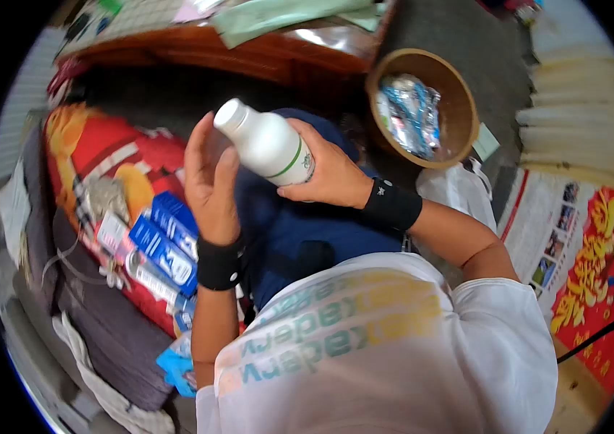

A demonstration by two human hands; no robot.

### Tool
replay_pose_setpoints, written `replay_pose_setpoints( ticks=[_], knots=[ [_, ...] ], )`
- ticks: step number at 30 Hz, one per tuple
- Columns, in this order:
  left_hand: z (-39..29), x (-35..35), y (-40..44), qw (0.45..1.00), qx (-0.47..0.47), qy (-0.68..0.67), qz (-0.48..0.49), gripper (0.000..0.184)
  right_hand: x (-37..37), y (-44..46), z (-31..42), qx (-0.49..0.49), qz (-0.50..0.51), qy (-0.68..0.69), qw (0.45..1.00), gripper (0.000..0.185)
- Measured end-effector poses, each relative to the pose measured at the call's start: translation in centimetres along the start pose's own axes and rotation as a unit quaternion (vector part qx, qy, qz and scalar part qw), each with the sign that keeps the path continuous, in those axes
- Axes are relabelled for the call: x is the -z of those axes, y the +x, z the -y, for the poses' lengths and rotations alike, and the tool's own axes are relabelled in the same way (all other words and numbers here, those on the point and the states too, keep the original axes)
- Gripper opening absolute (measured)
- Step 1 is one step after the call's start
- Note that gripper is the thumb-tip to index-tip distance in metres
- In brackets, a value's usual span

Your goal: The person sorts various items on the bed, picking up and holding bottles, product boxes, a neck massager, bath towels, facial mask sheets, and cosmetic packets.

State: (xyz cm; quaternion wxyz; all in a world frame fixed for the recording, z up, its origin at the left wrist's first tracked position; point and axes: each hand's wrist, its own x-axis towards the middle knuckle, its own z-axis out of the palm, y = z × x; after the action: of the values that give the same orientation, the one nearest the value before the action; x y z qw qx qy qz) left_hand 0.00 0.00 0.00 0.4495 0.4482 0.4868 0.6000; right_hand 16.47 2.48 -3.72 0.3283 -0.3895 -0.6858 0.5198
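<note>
My right hand (332, 170) is wrapped round the lower part of a white plastic bottle (260, 141) with a green band and a small printed mark. The bottle is tilted, its white cap (230, 116) pointing up and to the left. Beside the cap, my left hand (211, 181) is open, thumb and fingers apart, holding nothing. Whether a fingertip touches the cap, I cannot tell. Both wrists wear black bands. Below the hands are my legs in dark blue cloth.
On my left, a sofa with a red patterned cover (151, 155) bears blue-and-white boxes (162, 249), a clear tube-like container and a blue plastic bag (177, 365). A wooden table (249, 61) stands ahead. A brown bin (458, 101) holding shiny wrappers is at the right.
</note>
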Motion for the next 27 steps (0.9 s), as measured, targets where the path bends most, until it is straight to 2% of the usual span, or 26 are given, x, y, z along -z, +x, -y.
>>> replay_pose_setpoints(
  ticks=[1,2,3,5,7,9,11,13,15,17,19,20,23,26,27],
  knots=[
    [-0.1,0.7,0.2,0.999,0.000,0.041,0.004,0.039,-0.1,0.0,-0.5,-0.020,-0.037,0.009,0.999,0.078],
    [0.4,1.6,0.1,0.999,0.014,0.028,0.027,0.036,-0.2,0.0,-1.0,-0.040,-0.072,0.021,0.996,0.078],
    [2.5,-2.8,-0.3,0.999,0.038,0.021,0.019,0.021,4.9,-1.6,-2.8,-0.047,-0.101,0.005,0.994,0.078],
    [4.0,-2.8,-1.2,0.987,0.124,0.037,0.096,0.008,7.0,-2.1,-5.3,-0.072,-0.153,0.026,0.985,0.078],
    [5.9,-4.4,-2.0,0.969,0.188,0.067,0.144,0.013,9.6,-2.4,-7.4,-0.085,-0.208,-0.025,0.974,0.077],
    [7.7,-5.6,-2.4,0.951,0.188,0.114,0.220,0.016,11.9,-3.2,-9.7,-0.152,-0.245,0.008,0.958,0.077],
    [8.3,-7.1,-1.7,0.933,0.064,0.222,0.275,0.023,14.0,-4.1,-12.8,-0.189,-0.274,-0.072,0.940,0.074],
    [9.7,-8.1,-1.1,0.915,-0.015,0.262,0.308,0.024,16.1,-5.1,-16.7,-0.209,-0.303,-0.066,0.927,0.071],
    [10.9,-8.8,-0.4,0.893,-0.082,0.305,0.320,0.026,17.8,-6.0,-19.9,-0.286,-0.343,-0.067,0.892,0.071],
    [11.6,-9.1,0.0,0.869,-0.133,0.343,0.331,0.027,19.4,-7.6,-25.6,-0.349,-0.333,-0.101,0.870,0.074],
    [12.1,-9.2,0.2,0.847,-0.173,0.370,0.340,0.027,20.7,-9.0,-29.2,-0.443,-0.348,-0.127,0.817,0.080],
    [12.5,-9.0,0.1,0.844,-0.204,0.365,0.337,0.028,21.2,-9.9,-31.1,-0.455,-0.340,-0.167,0.806,0.084],
    [13.1,-8.6,0.2,0.845,-0.225,0.349,0.336,0.029,22.6,-10.5,-32.4,-0.493,-0.300,-0.297,0.760,0.081],
    [13.2,-8.4,0.5,0.845,-0.209,0.338,0.358,0.030,23.9,-11.0,-35.2,-0.517,-0.363,-0.251,0.733,0.079],
    [13.3,-8.4,0.5,0.843,-0.205,0.336,0.367,0.030,24.3,-10.2,-34.1,-0.545,-0.341,-0.267,0.718,0.077]
  ],
)
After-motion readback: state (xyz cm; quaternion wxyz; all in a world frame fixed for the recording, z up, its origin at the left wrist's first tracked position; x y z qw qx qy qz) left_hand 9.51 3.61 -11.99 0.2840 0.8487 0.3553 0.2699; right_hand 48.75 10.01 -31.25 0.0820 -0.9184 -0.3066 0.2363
